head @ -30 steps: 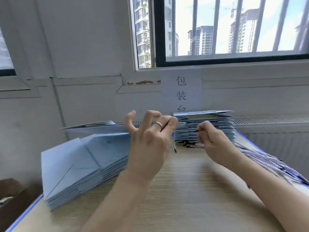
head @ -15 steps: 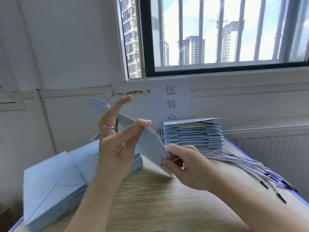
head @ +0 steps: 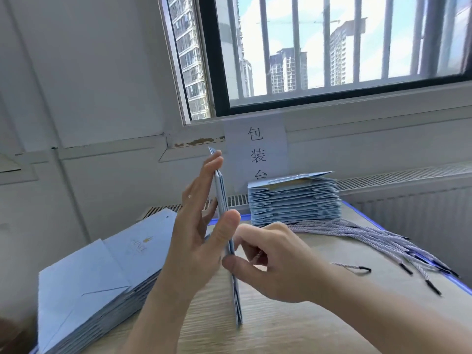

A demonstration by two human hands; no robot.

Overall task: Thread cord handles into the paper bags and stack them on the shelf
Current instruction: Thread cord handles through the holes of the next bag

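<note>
One paper bag (head: 236, 300), pale blue and folded flat, stands edge-on between the two hands. Its lower end appears to rest on the table (head: 281, 333) and its upper end reaches past the left fingertips; the edge shows thin layered folds. Left hand (head: 201, 226): fingers straight along the bag's left face, thumb across the near edge, pinching it. Right hand (head: 275, 261): fingers curled, thumb tip against the bag's lower part, a short length of twisted lilac cord (head: 257, 256) held among the fingers. Left of the left hand: a slanted pile of flat bags (head: 102, 272), same blue, the top one with a small gold mark. Beyond the right hand: a squared stack of folded bags (head: 293, 200). Right of the right hand: a bundle of cords (head: 370, 238), black-tipped, fanned on the table. Beyond both hands, on the wall: a white sign (head: 256, 149) with three characters.
</note>
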